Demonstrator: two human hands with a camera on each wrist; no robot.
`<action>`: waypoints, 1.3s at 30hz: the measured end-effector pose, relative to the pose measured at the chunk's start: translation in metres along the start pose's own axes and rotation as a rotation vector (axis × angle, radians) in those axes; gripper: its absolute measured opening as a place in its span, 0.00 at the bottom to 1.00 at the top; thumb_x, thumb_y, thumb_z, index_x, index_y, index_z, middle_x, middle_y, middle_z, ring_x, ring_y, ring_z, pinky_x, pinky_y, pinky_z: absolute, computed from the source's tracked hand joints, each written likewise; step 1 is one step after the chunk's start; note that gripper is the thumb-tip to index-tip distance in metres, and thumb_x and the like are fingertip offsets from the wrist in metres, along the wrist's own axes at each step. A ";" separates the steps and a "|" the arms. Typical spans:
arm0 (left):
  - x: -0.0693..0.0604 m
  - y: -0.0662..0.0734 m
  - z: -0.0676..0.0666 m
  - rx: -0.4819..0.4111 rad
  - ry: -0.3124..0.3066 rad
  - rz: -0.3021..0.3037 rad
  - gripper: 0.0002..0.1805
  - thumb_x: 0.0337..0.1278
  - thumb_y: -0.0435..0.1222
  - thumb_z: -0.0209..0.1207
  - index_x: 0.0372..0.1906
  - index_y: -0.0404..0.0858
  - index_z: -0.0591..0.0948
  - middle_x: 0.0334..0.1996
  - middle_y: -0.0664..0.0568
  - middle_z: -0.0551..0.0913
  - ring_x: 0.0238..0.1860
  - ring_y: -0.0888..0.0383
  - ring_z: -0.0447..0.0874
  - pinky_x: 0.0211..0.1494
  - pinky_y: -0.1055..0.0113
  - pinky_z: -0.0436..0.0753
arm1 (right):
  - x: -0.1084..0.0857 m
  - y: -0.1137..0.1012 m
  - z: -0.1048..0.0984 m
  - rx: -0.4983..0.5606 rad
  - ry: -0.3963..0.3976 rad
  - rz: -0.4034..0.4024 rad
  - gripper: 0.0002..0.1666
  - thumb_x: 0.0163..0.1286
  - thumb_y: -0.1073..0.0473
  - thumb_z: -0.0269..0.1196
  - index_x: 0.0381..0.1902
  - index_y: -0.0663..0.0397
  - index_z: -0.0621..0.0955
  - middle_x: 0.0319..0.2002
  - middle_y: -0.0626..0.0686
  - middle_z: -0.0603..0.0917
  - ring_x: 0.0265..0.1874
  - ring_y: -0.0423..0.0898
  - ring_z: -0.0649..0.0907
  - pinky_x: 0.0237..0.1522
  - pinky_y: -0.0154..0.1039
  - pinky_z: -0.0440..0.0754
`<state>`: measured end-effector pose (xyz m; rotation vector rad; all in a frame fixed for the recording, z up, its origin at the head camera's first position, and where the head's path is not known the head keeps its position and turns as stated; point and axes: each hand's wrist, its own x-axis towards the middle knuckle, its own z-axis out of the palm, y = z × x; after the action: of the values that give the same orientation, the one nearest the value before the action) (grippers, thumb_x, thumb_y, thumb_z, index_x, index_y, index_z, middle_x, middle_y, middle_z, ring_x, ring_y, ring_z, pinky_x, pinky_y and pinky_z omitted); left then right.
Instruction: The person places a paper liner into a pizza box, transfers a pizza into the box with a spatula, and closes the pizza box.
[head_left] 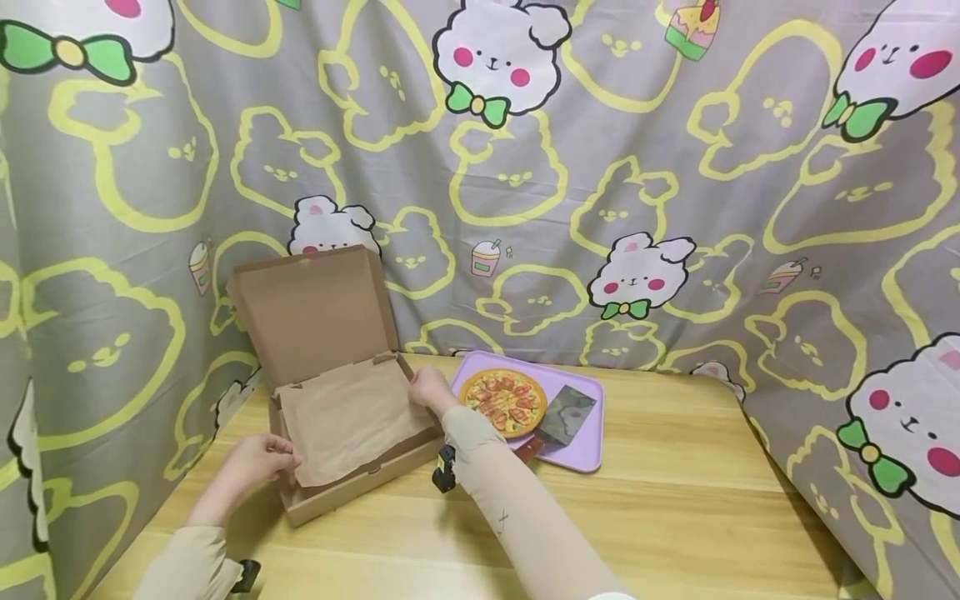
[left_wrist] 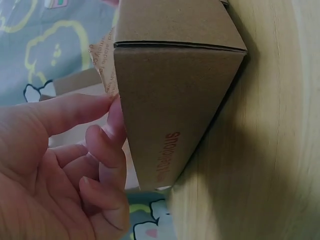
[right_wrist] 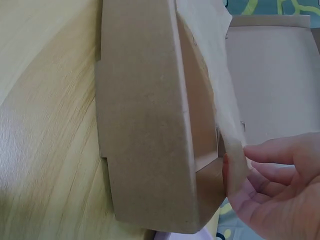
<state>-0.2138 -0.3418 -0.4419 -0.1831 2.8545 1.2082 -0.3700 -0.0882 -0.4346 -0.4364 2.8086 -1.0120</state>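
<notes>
An open cardboard pizza box (head_left: pixel 375 482) stands at the left of the table with its lid (head_left: pixel 318 312) raised against the curtain. Across its base lies a sheet of brown paper (head_left: pixel 352 417), printed with small lettering on the underside. My left hand (head_left: pixel 255 461) pinches the paper's left edge between thumb and forefinger, beside the box wall. On the opposite side, my right hand (head_left: pixel 433 390) pinches the right edge; in the right wrist view the paper (right_wrist: pixel 212 65) rises above the box wall there, with a gap beneath it.
Right of the box, a purple tray (head_left: pixel 588 450) holds a pizza (head_left: pixel 502 402) and a wide-bladed server (head_left: pixel 570 415). My right forearm partly covers the server's brown handle (head_left: pixel 529 450). A patterned curtain (head_left: pixel 517 183) encloses the back and sides of the wooden table (head_left: pixel 675 517).
</notes>
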 end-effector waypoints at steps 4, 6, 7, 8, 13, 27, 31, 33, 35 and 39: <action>-0.002 0.003 0.001 0.034 -0.009 -0.016 0.15 0.53 0.32 0.62 0.40 0.23 0.80 0.34 0.39 0.85 0.32 0.54 0.83 0.35 0.63 0.83 | -0.001 0.001 0.004 -0.075 -0.025 -0.032 0.25 0.53 0.75 0.55 0.06 0.49 0.60 0.09 0.45 0.58 0.12 0.42 0.59 0.14 0.31 0.57; -0.003 0.004 0.002 0.050 -0.013 -0.022 0.14 0.53 0.32 0.63 0.40 0.23 0.80 0.33 0.39 0.85 0.32 0.53 0.83 0.35 0.63 0.82 | 0.000 0.001 0.006 -0.121 -0.034 -0.053 0.27 0.54 0.74 0.55 0.06 0.49 0.58 0.08 0.45 0.55 0.11 0.41 0.57 0.14 0.31 0.56; -0.003 0.004 0.002 0.058 -0.016 -0.025 0.13 0.53 0.32 0.63 0.39 0.24 0.80 0.33 0.40 0.85 0.32 0.53 0.83 0.35 0.62 0.82 | 0.000 0.000 0.007 -0.154 -0.035 -0.067 0.27 0.54 0.74 0.55 0.06 0.49 0.57 0.08 0.45 0.53 0.11 0.41 0.56 0.14 0.31 0.55; -0.003 0.004 0.002 0.061 -0.018 -0.026 0.13 0.53 0.32 0.63 0.39 0.24 0.80 0.32 0.40 0.85 0.32 0.53 0.83 0.35 0.62 0.83 | 0.000 0.000 0.008 -0.171 -0.036 -0.077 0.28 0.55 0.74 0.56 0.06 0.49 0.56 0.08 0.45 0.53 0.11 0.41 0.55 0.14 0.31 0.55; -0.002 0.006 0.002 0.078 -0.042 -0.030 0.14 0.52 0.32 0.64 0.39 0.23 0.80 0.29 0.43 0.86 0.32 0.52 0.84 0.35 0.61 0.82 | -0.001 -0.003 0.010 -0.242 -0.044 -0.108 0.26 0.57 0.74 0.56 0.08 0.51 0.59 0.13 0.47 0.60 0.17 0.43 0.63 0.19 0.33 0.63; -0.002 0.014 -0.004 0.086 -0.089 -0.067 0.22 0.51 0.33 0.64 0.47 0.19 0.78 0.31 0.42 0.87 0.33 0.53 0.81 0.34 0.64 0.78 | -0.007 -0.010 -0.002 -0.235 -0.124 -0.099 0.12 0.53 0.72 0.59 0.18 0.54 0.70 0.24 0.53 0.74 0.21 0.44 0.69 0.23 0.33 0.69; -0.001 0.014 -0.006 0.127 -0.093 -0.058 0.22 0.50 0.32 0.63 0.47 0.19 0.78 0.35 0.38 0.87 0.31 0.54 0.82 0.35 0.64 0.79 | -0.007 -0.013 -0.002 -0.245 -0.139 -0.097 0.15 0.54 0.71 0.61 0.18 0.53 0.68 0.24 0.52 0.72 0.21 0.44 0.69 0.21 0.32 0.67; -0.001 0.015 -0.007 0.130 -0.091 -0.056 0.24 0.49 0.32 0.62 0.49 0.18 0.77 0.36 0.37 0.87 0.30 0.54 0.81 0.34 0.65 0.78 | -0.006 -0.013 -0.002 -0.239 -0.145 -0.083 0.17 0.54 0.71 0.62 0.17 0.51 0.66 0.23 0.51 0.70 0.20 0.44 0.68 0.19 0.32 0.65; -0.001 0.015 -0.009 0.123 -0.086 -0.043 0.26 0.49 0.32 0.61 0.52 0.18 0.75 0.37 0.36 0.87 0.29 0.54 0.81 0.34 0.65 0.77 | -0.006 -0.014 -0.002 -0.236 -0.146 -0.073 0.19 0.54 0.71 0.62 0.15 0.50 0.65 0.22 0.50 0.69 0.19 0.44 0.68 0.17 0.32 0.64; -0.001 0.014 -0.012 0.104 -0.072 -0.012 0.27 0.52 0.33 0.60 0.55 0.18 0.73 0.37 0.35 0.86 0.28 0.55 0.80 0.32 0.66 0.77 | -0.007 -0.016 -0.003 -0.223 -0.151 -0.077 0.21 0.54 0.70 0.63 0.14 0.49 0.65 0.21 0.50 0.71 0.19 0.44 0.69 0.18 0.32 0.65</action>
<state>-0.2146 -0.3405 -0.4232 -0.1492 2.8403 1.0387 -0.3603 -0.0958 -0.4222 -0.6218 2.7956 -0.6483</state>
